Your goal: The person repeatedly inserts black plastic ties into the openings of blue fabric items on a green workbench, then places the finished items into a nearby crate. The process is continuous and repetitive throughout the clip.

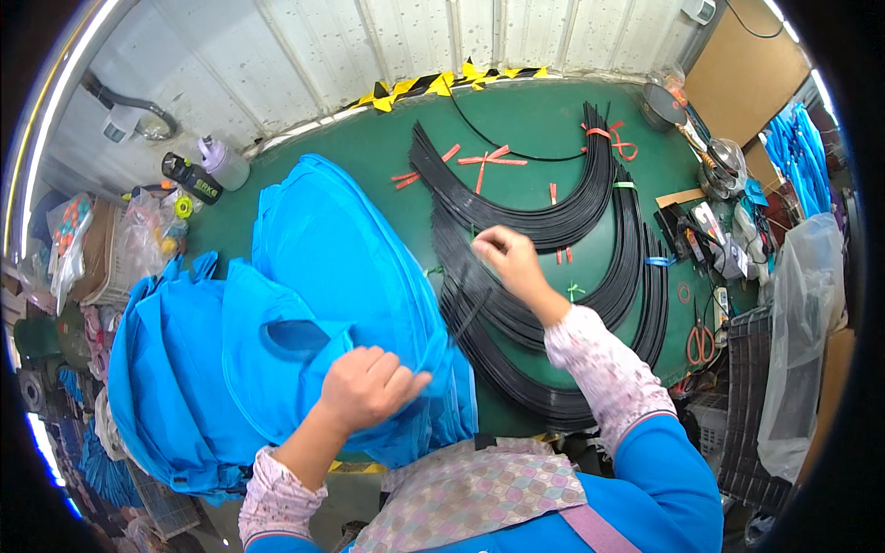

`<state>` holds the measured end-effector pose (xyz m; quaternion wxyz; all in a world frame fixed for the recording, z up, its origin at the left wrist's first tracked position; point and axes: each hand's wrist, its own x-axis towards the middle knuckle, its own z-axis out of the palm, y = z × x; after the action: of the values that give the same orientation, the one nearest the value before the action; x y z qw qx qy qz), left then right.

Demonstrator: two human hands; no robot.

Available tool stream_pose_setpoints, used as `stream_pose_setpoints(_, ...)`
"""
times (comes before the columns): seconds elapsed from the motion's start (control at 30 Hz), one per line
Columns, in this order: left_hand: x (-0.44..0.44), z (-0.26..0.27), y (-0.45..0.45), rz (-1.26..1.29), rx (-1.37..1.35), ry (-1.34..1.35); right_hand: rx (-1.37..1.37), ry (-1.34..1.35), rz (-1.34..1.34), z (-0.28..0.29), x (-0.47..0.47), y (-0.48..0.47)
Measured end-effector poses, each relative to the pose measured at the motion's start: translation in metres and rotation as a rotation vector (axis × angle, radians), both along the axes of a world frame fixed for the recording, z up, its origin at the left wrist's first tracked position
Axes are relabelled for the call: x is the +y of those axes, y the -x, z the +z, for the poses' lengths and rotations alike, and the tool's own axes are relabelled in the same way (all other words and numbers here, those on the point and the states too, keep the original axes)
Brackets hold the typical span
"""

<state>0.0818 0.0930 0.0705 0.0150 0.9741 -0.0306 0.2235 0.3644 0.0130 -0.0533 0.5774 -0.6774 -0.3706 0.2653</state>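
Observation:
My left hand [370, 387] is closed on the edge of a bright blue fabric piece [332, 228] with a rounded outline, at the front of the pile. My right hand [510, 263] hovers above bundles of thin black flexible rods, fingers bent together; whether a rod is pinched in them is unclear. The upper rod bundle [525, 218] curves in a U and has a red tie at its right end. Below it lie a bundle with a green tie [624, 238] and a shorter one with a blue tie [657, 276]. A blurred dark strip [473, 314] shows between my hands.
More folded blue fabric [173, 373] lies left on the green tabletop [387, 145]. Red tape strips [491, 160] are scattered behind the rods. Orange-handled scissors [700, 342] lie at right, near a cluttered edge with a pan [664, 107]. Two bottles [225, 166] stand back left.

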Motion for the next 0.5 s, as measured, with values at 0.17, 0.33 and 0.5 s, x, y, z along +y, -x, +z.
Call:
stream_pose_setpoints(0.17, 0.020, -0.019, 0.009, 0.164, 0.242, 0.061, -0.702, 0.636, 0.010, -0.104, 0.031, -0.080)
stream_pose_setpoints(0.33, 0.022, -0.021, 0.024, 0.276, 0.298, 0.137, -0.717, 0.645, 0.082, -0.114, 0.057, -0.083)
stream_pose_setpoints(0.5, 0.021, -0.021, 0.022, 0.248, 0.308, 0.120, -0.493, 0.648, 0.183, -0.106, 0.057, -0.106)
